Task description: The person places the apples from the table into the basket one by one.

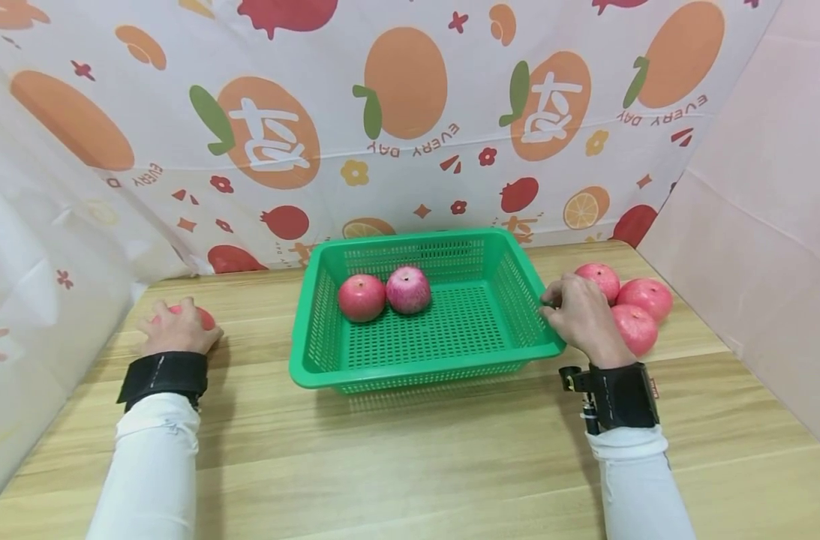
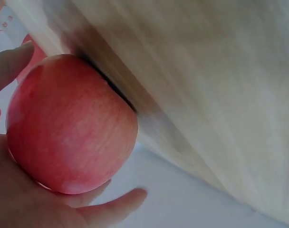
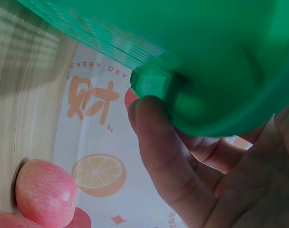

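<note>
My left hand (image 1: 178, 331), at the left of the table, grips a red apple (image 2: 73, 126) with its fingers and thumb spread round it. The apple is at or just above the wood; I cannot tell which. My right hand (image 1: 583, 319) holds the right rim of a green plastic basket (image 1: 423, 365), its fingers curled under the edge, as the right wrist view shows. Inside the basket, towards its left, a red apple (image 1: 361, 298) touches a purplish, pale-streaked round fruit or onion (image 1: 409, 290).
Right of my right hand, three pinkish-red apples lie close together: a back one (image 1: 599, 279), a right one (image 1: 646, 299) and a front one (image 1: 635, 330). A fruit-patterned cloth (image 1: 410, 180) hangs behind the wooden table (image 1: 396, 472). Pale sheets stand at both sides.
</note>
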`<state>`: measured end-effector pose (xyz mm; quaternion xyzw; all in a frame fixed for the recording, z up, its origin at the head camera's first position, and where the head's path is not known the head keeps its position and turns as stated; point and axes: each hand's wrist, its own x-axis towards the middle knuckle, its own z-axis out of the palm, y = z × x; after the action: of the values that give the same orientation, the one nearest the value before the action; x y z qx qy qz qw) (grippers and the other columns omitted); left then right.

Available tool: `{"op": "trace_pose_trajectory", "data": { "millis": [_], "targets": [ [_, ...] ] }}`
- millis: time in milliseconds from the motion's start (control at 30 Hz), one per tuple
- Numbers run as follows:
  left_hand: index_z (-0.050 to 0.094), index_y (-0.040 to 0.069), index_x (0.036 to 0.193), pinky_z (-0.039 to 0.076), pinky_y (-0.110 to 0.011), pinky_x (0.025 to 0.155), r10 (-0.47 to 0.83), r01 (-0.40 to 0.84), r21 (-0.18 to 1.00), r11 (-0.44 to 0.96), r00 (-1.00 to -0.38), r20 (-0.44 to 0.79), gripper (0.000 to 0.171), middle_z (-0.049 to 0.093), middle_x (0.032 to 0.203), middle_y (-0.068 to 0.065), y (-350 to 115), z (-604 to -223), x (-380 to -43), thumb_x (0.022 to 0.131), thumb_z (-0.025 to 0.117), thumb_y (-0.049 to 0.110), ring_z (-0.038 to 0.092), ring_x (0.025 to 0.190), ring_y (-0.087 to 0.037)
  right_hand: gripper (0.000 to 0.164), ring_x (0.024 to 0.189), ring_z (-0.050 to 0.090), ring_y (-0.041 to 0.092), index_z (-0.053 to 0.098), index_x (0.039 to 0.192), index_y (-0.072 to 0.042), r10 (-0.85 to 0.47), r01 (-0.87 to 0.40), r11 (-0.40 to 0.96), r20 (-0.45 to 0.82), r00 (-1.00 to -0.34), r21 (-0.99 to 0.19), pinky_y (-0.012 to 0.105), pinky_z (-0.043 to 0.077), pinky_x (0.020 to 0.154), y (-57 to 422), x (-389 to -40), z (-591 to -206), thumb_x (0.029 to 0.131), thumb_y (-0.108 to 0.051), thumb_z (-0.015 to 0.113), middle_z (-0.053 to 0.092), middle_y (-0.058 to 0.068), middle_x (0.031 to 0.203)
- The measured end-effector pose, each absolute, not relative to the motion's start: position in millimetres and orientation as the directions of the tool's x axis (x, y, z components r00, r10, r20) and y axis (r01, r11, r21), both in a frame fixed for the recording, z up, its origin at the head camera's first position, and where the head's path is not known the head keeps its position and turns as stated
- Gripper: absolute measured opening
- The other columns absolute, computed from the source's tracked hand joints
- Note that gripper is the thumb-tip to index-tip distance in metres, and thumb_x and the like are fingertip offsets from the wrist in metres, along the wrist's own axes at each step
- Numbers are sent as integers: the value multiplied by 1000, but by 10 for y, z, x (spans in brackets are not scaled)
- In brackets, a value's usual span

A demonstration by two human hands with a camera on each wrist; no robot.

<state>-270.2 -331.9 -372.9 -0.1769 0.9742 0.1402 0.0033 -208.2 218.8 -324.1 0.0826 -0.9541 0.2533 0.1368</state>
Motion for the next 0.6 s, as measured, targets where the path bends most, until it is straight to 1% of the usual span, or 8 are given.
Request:
{"op": "trace_pose_trajectory", "data": {
  "millis": [100,233,367,600],
  "targets": [
    [26,-11,137,47,-76,78,-329,-331,281,901,-943,-56,68,21,122,-46,-3354,-3744,-2707,93,66,23,27,112,-72,10,85,58,37,73,93,12,-84,-223,857,301,-950,-466,51,47,77,2187,-2082,-3241,85,6,71,62,21,90],
    [25,-12,137,49,-74,72,-294,-294,278,914,-955,-45,68,21,121,-49,-3403,-3771,-2693,93,66,22,26,109,-75,11,86,59,37,72,94,12,-80,-213,850,281,-956,-482,50,48,77,2181,-2081,-3244,86,6,70,62,22,92],
    [26,-11,138,50,-73,70,-295,-292,282,914,-955,-32,69,21,120,-48,-3423,-3794,-2675,92,66,21,26,109,-74,11,86,59,37,72,95,12,-84,-213,848,275,-958,-486,49,49,77,2175,-2082,-3250,86,6,70,63,23,93],
    [24,-9,139,49,-74,70,-302,-306,283,909,-951,-62,73,19,119,-46,-3413,-3778,-2677,89,68,21,28,107,-72,11,85,58,37,72,95,12,-89,-221,855,287,-954,-469,50,49,75,2185,-2090,-3242,86,6,70,63,22,91]
  ]
}}
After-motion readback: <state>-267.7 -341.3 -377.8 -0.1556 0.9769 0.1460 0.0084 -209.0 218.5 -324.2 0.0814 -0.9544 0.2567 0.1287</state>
